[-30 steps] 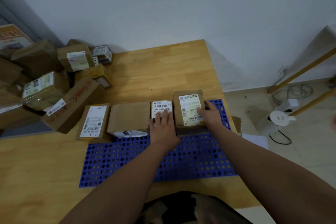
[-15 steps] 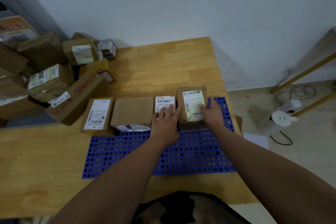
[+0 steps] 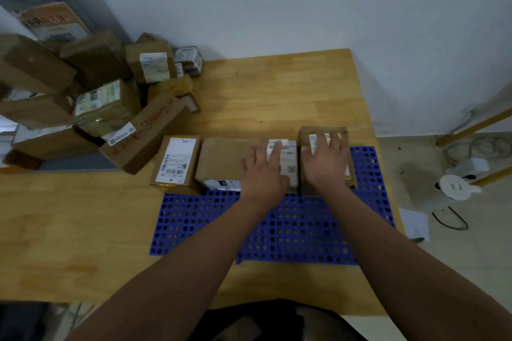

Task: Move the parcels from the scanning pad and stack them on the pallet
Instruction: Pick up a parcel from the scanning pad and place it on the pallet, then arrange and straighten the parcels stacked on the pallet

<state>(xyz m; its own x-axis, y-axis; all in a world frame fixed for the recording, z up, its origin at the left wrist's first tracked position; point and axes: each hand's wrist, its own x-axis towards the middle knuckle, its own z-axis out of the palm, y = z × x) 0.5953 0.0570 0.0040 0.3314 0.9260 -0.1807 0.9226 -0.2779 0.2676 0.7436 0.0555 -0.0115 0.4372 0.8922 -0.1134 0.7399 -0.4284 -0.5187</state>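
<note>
Our right hand [image 3: 325, 163] has slid from the side of the tall parcel [image 3: 304, 133] onto its top and presses it flat, fingers spread. Our left hand [image 3: 264, 174] lies open across the small white-labelled parcel [image 3: 289, 152] beside it. Both parcels sit in the row along the far edge of the blue pallet [image 3: 277, 227], so this placement looks finished. The heap of parcels [image 3: 105, 108] at left waits.

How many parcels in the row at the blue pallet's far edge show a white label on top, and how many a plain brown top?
Parcels with white label on top: 3
Parcel with plain brown top: 1
Total: 4
</note>
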